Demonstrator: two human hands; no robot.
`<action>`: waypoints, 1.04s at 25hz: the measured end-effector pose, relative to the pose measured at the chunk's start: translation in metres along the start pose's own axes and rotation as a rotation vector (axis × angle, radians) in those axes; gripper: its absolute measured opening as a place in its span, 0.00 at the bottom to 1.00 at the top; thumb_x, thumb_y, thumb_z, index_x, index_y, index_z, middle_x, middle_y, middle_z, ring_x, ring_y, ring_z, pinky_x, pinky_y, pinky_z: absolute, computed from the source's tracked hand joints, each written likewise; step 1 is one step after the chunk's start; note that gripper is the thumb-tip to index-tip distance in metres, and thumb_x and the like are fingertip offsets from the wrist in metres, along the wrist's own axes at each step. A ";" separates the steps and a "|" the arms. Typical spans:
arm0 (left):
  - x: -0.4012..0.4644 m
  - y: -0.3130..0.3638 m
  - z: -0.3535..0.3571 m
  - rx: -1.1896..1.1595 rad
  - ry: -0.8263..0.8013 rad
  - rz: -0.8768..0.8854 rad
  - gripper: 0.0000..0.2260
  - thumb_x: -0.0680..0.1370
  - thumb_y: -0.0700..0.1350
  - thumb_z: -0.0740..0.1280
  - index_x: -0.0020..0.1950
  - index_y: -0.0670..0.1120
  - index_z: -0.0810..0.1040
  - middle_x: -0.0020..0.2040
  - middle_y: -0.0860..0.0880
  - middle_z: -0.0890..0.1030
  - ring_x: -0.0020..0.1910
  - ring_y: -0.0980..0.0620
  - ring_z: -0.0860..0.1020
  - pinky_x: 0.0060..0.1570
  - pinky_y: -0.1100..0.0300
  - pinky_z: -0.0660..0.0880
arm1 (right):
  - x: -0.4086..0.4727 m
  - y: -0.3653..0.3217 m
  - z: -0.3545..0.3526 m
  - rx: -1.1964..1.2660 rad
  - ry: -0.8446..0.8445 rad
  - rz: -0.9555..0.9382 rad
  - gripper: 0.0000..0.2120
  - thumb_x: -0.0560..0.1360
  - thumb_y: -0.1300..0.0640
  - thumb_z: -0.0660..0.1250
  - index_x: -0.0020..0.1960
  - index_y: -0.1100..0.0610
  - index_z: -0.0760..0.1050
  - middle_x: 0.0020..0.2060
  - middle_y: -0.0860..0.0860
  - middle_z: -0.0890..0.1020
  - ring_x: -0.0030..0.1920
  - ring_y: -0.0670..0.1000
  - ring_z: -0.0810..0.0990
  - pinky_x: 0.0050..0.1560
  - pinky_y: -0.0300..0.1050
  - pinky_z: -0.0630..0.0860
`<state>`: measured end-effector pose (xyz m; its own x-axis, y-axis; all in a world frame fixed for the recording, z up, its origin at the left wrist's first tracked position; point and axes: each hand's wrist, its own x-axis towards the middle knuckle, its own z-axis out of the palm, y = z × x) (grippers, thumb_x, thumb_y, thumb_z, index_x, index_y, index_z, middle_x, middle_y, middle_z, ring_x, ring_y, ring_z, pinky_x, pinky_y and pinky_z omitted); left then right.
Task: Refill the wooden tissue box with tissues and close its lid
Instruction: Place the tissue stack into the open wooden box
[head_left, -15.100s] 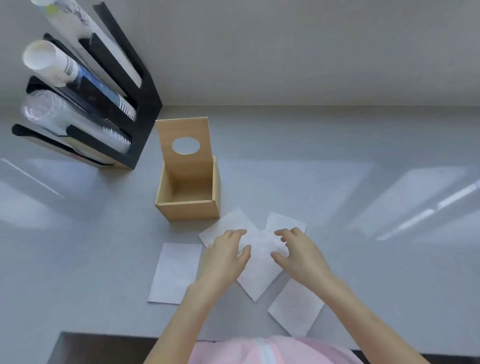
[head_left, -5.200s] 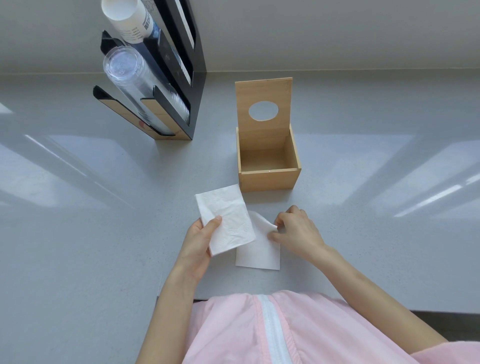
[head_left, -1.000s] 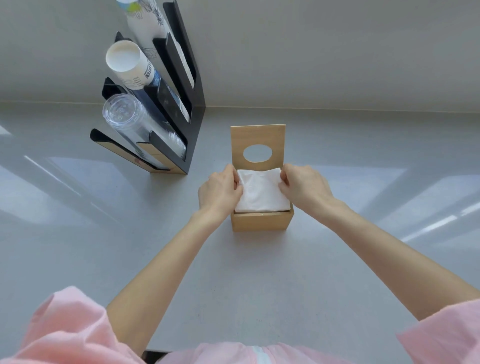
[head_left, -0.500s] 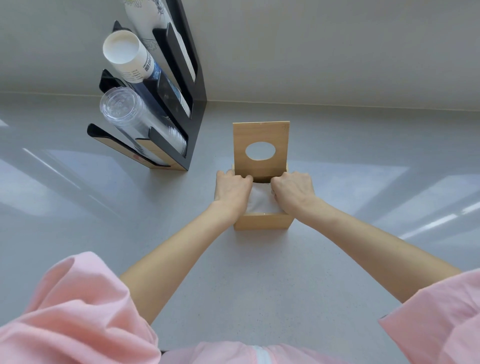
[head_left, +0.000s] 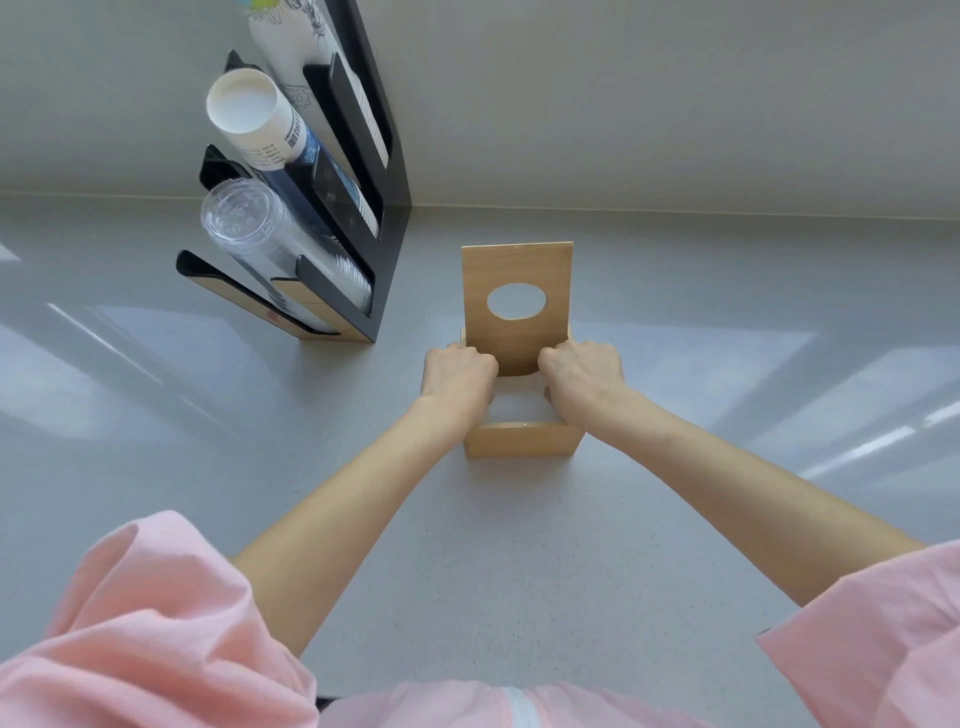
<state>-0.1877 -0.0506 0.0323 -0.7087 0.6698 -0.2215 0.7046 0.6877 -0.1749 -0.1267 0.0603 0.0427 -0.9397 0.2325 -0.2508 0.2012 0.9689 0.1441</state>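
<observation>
1. Wooden tissue box (head_left: 522, 439) sits on the grey counter (head_left: 519, 545) straight ahead, near wall facing the person; both forearms reach out from pink sleeves (head_left: 135, 623) over that wall
2. Tissues (head_left: 517, 405) show as a white patch inside the box, btwn the two wrists, sunk below the rim. Judgement: the refill is nearly seated
3. Left hand (head_left: 457, 371) is knuckles-up at the box's left side, fingers curled down into the opening. Can't tell whether they pinch tissue or just press on it, tips are hidden
4. Right hand (head_left: 582, 371) mirrors it on the right side, fingers also curled in and hidden, so grip unclear. One hand per side prob keeps the stack level as it goes down
5. Lid (head_left: 517, 306) w/ its oval hole stands upright at the far edge, just behind the knuckles, clear of the opening; not yet closed
6. Black cup holder (head_left: 363, 208) w/ paper and clear cups stands far left by the wall, well apart from the box, not involved
</observation>
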 end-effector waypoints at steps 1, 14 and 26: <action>-0.001 -0.001 -0.002 -0.023 0.020 0.005 0.09 0.77 0.38 0.60 0.53 0.44 0.78 0.52 0.44 0.81 0.55 0.45 0.75 0.35 0.58 0.62 | -0.001 0.003 -0.004 0.043 0.045 -0.016 0.07 0.74 0.66 0.61 0.38 0.59 0.68 0.47 0.56 0.77 0.52 0.58 0.78 0.26 0.40 0.53; 0.016 0.009 -0.009 0.188 -0.490 0.220 0.19 0.82 0.50 0.48 0.50 0.44 0.76 0.40 0.48 0.75 0.61 0.47 0.73 0.69 0.54 0.51 | 0.009 -0.001 0.008 -0.057 -0.419 -0.131 0.15 0.77 0.63 0.51 0.53 0.57 0.76 0.34 0.50 0.71 0.46 0.54 0.68 0.65 0.54 0.57; -0.054 0.007 0.005 -0.390 0.167 0.030 0.16 0.80 0.47 0.56 0.67 0.49 0.70 0.69 0.50 0.72 0.69 0.52 0.66 0.70 0.53 0.55 | -0.051 0.003 0.015 0.406 0.051 -0.081 0.21 0.78 0.57 0.53 0.71 0.49 0.64 0.66 0.50 0.73 0.68 0.50 0.68 0.73 0.55 0.53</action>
<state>-0.1447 -0.0836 0.0386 -0.7064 0.7055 -0.0571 0.6819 0.7000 0.2122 -0.0742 0.0529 0.0411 -0.9674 0.1590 -0.1969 0.2087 0.9412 -0.2655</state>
